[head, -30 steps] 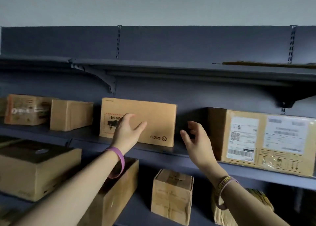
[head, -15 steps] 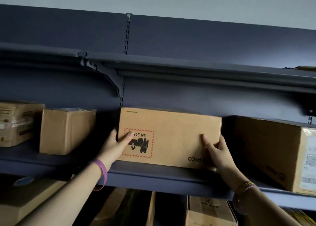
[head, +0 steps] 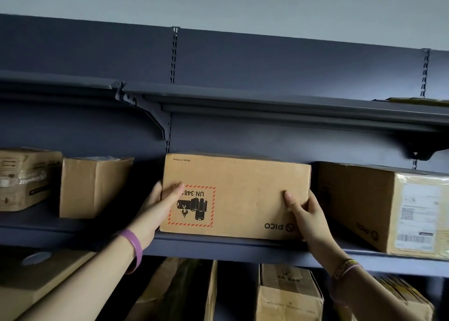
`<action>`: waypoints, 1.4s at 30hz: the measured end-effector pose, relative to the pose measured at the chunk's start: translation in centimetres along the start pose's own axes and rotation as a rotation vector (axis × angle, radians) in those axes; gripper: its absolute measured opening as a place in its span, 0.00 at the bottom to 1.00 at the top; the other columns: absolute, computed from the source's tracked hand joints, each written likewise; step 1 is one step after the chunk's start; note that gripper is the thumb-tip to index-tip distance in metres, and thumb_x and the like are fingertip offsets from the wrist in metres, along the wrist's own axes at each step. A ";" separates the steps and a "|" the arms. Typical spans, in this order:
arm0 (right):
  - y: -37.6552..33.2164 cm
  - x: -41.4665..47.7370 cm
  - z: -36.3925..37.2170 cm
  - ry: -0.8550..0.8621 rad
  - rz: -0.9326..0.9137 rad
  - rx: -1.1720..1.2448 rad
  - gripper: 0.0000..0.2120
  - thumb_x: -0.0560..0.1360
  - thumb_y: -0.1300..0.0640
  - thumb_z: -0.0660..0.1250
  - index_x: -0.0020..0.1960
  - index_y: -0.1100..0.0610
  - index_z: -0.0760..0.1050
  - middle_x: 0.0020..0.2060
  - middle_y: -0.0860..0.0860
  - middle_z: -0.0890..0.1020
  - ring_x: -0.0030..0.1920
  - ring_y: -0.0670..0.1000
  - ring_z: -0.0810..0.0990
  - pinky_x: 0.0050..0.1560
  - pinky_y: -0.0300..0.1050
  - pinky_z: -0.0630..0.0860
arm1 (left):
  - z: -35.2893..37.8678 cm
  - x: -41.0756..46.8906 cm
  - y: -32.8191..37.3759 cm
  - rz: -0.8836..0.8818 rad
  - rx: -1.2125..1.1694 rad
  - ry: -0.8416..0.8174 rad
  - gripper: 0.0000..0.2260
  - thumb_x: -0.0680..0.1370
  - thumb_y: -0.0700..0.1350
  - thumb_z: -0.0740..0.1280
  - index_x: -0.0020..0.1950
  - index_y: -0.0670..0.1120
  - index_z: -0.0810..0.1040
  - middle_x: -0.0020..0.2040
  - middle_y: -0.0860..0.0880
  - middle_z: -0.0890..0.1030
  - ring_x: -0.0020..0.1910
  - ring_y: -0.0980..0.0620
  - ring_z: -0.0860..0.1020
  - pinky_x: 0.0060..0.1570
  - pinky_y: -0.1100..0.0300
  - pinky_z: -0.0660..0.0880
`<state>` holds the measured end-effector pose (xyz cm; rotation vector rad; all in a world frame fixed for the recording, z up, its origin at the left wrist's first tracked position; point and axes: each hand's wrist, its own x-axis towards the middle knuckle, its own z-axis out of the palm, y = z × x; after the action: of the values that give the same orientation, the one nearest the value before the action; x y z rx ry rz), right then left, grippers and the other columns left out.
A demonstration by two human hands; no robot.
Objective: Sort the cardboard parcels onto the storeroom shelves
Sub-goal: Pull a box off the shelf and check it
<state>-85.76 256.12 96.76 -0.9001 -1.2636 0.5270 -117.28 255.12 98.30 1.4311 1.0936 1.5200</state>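
A brown PICO parcel [head: 245,194] with an upside-down red-hatched UN label stands on the middle shelf [head: 218,246], its long face toward me. My left hand [head: 158,206] clasps its left end, thumb across the front. My right hand [head: 307,217] grips its lower right corner, thumb on the front. Both wrists wear bands.
A plain box [head: 93,187] and a taped box [head: 25,177] stand left of the parcel, a large labelled box [head: 388,209] right of it. The upper shelf [head: 267,102] hangs close above. More boxes [head: 289,294] fill the lower shelf.
Both hands went from open in front of the parcel to gripping its two ends. The view has moved closer and tilted up.
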 end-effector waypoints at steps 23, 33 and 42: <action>-14.5 -16.2 -14.9 -0.355 0.112 0.238 0.32 0.71 0.26 0.52 0.67 0.42 0.72 0.60 0.45 0.81 0.61 0.47 0.79 0.58 0.50 0.76 | 2.0 -24.6 12.7 0.008 -0.147 0.014 0.17 0.79 0.48 0.60 0.68 0.49 0.70 0.61 0.43 0.79 0.60 0.43 0.75 0.63 0.44 0.69; -16.2 -17.2 -14.7 -0.281 -0.095 0.015 0.34 0.66 0.66 0.77 0.67 0.53 0.67 0.56 0.51 0.79 0.54 0.48 0.79 0.48 0.42 0.78 | 2.0 -26.0 13.4 0.096 -0.086 0.091 0.24 0.71 0.31 0.60 0.67 0.41 0.68 0.62 0.39 0.76 0.64 0.39 0.72 0.61 0.50 0.69; -13.9 -17.1 -13.3 -0.087 -0.320 -0.181 0.33 0.65 0.74 0.74 0.52 0.43 0.63 0.51 0.42 0.71 0.52 0.37 0.73 0.47 0.36 0.71 | 1.4 -26.3 15.6 -0.021 -0.133 -0.042 0.42 0.55 0.80 0.63 0.67 0.66 0.68 0.64 0.54 0.76 0.65 0.42 0.72 0.59 0.36 0.68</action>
<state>-79.17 231.24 97.52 -0.8096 -1.5187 0.2023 -113.40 225.31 104.00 1.3506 0.9615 1.5118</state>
